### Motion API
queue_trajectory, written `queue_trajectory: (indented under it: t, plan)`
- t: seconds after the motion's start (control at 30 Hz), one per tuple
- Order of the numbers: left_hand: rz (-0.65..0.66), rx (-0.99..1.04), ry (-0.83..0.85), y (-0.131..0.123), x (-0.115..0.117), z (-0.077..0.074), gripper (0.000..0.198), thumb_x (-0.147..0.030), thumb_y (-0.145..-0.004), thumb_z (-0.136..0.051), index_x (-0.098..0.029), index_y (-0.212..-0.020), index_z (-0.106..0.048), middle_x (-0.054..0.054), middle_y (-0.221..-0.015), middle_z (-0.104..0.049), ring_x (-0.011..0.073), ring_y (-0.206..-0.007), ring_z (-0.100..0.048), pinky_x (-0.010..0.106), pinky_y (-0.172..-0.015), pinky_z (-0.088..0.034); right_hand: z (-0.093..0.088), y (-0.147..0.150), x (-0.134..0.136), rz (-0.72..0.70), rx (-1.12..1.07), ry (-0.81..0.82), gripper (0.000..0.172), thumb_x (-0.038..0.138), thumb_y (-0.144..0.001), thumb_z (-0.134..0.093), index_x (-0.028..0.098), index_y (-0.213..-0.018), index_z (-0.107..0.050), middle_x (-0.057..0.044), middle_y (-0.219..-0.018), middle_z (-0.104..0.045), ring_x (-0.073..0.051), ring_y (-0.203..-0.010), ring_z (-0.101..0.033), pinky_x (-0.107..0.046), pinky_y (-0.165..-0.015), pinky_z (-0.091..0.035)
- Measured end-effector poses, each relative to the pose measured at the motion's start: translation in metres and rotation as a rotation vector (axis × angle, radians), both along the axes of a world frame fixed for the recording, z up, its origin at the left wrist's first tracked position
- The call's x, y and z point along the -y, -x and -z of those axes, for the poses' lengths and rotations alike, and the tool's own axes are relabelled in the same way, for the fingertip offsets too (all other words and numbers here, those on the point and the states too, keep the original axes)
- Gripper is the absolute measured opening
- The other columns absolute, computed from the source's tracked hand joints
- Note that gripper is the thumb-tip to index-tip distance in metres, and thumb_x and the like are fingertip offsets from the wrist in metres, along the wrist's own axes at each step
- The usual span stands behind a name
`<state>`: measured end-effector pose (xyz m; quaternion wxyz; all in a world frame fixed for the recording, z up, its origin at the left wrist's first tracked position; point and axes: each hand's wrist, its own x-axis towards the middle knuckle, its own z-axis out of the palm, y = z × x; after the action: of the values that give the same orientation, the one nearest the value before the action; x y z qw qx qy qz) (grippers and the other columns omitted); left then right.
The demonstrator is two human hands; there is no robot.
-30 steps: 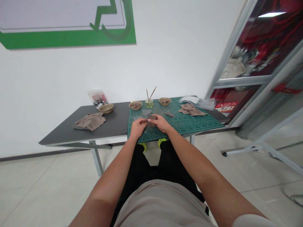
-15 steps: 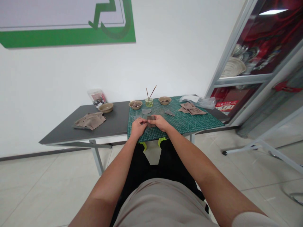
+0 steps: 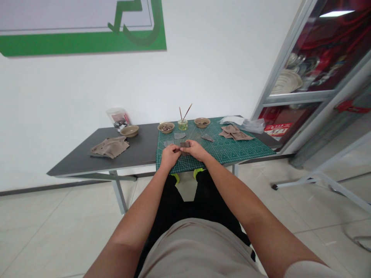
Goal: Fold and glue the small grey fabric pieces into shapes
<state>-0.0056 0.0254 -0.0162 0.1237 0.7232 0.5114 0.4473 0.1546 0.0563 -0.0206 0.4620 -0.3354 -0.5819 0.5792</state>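
Over the front part of a green cutting mat [image 3: 232, 148], my left hand [image 3: 170, 155] and my right hand [image 3: 195, 150] meet. Between them is a small dark brown piece of fabric [image 3: 184, 145]. Both hands have closed fingers on it, the right at its right side and the left at its lower left corner. A clear plastic piece [image 3: 168, 144] lies just beyond my left fingers, and another clear piece [image 3: 179, 136] lies further back. To the right of my right hand rests a small clear packet [image 3: 207, 138]. Fine detail between the fingertips is too small to make out.
Two bowls with small dark items [image 3: 165, 127] [image 3: 202, 122] flank a glass jar [image 3: 182, 124] with two thin sticks. Brown cloth [image 3: 235, 132] and a plastic bag [image 3: 252, 125] lie right. More brown cloth [image 3: 110, 147], a bowl [image 3: 129, 131] and a bag of items [image 3: 118, 119] are left.
My left hand has shifted very slightly to the right, closer to the right hand. The brown fabric stays between both hands.
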Motion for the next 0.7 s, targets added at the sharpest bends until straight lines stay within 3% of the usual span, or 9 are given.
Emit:
queue_trajectory:
  t: [0.3,0.43,0.53,0.7]
  plan:
    - [0.04,0.22,0.078,0.0035,-0.0019,0.0015,0.01,-0.027,-0.072,-0.068,-0.02,-0.077,-0.072,0.001,-0.075,-0.068,0.0145,-0.069,-0.059,0.028,-0.069,-0.047,-0.0008,-0.0015,-0.001,-0.054,-0.109,0.069,0.052,0.046,-0.053,-0.086,0.018,-0.078,-0.05,0.003,-0.067,-0.06,-0.014,-0.061,-0.059,-0.029,-0.063,-0.047]
    - [0.027,0.122,0.017,0.002,-0.0013,0.0007,0.005,-0.021,-0.071,-0.067,-0.018,-0.068,-0.068,0.0,-0.069,-0.062,0.0134,-0.067,-0.056,0.026,-0.067,-0.044,-0.0017,-0.0011,0.0011,-0.016,-0.008,-0.005,0.049,0.041,-0.053,-0.086,0.019,-0.077,-0.049,0.005,-0.067,-0.058,-0.012,-0.061,-0.055,-0.027,-0.061,-0.046]
    - [0.02,0.026,-0.031,0.0008,-0.0004,0.0008,0.012,-0.017,-0.071,-0.066,-0.018,-0.059,-0.063,-0.001,-0.064,-0.056,0.0126,-0.064,-0.053,0.026,-0.064,-0.041,-0.0012,-0.0011,0.0023,0.028,0.075,-0.08,0.047,0.039,-0.055,-0.085,0.019,-0.075,-0.048,0.007,-0.063,-0.053,-0.01,-0.057,-0.05,-0.024,-0.056,-0.042]
    - [0.048,0.137,-0.007,0.0029,-0.0016,0.0024,0.004,-0.021,-0.073,-0.068,-0.019,-0.07,-0.069,-0.001,-0.07,-0.063,0.0139,-0.069,-0.058,0.027,-0.068,-0.044,-0.0022,-0.0013,0.0024,-0.025,-0.055,0.003,0.053,0.044,-0.053,-0.085,0.02,-0.075,-0.043,0.007,-0.064,-0.056,-0.011,-0.057,-0.054,-0.026,-0.058,-0.045]
